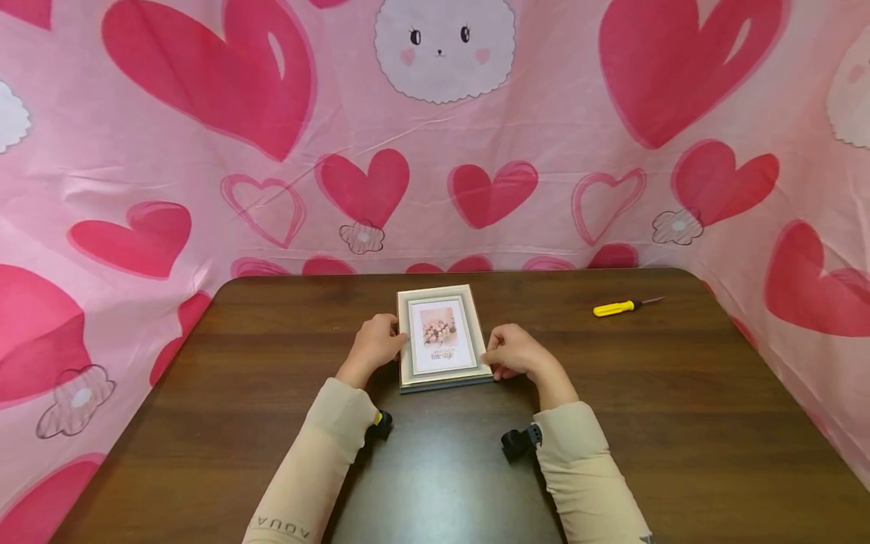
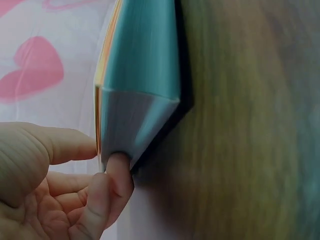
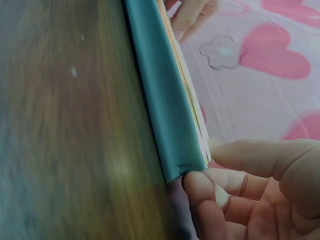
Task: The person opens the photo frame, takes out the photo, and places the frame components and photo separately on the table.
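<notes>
A picture frame (image 1: 406, 363) with a cream and grey-green border is face up at the middle of the table, its card showing a bunch of pale flowers. My left hand (image 1: 375, 344) pinches its left edge. In the left wrist view, the thumb of the left hand (image 2: 60, 185) meets the front rim while a fingertip presses the side wall. My right hand (image 1: 519, 351) grips the frame near its lower right corner. The right wrist view has the thumb of the right hand (image 3: 260, 185) on the front rim and curled fingers at the teal side (image 3: 162, 95). The frame's back is hidden.
On the right of the dark wooden table (image 1: 272, 340) lies a screwdriver (image 1: 615, 308) with a yellow handle, its tip pointing right. A pink cloth (image 1: 435, 136) printed with hearts hangs behind the table and along both sides.
</notes>
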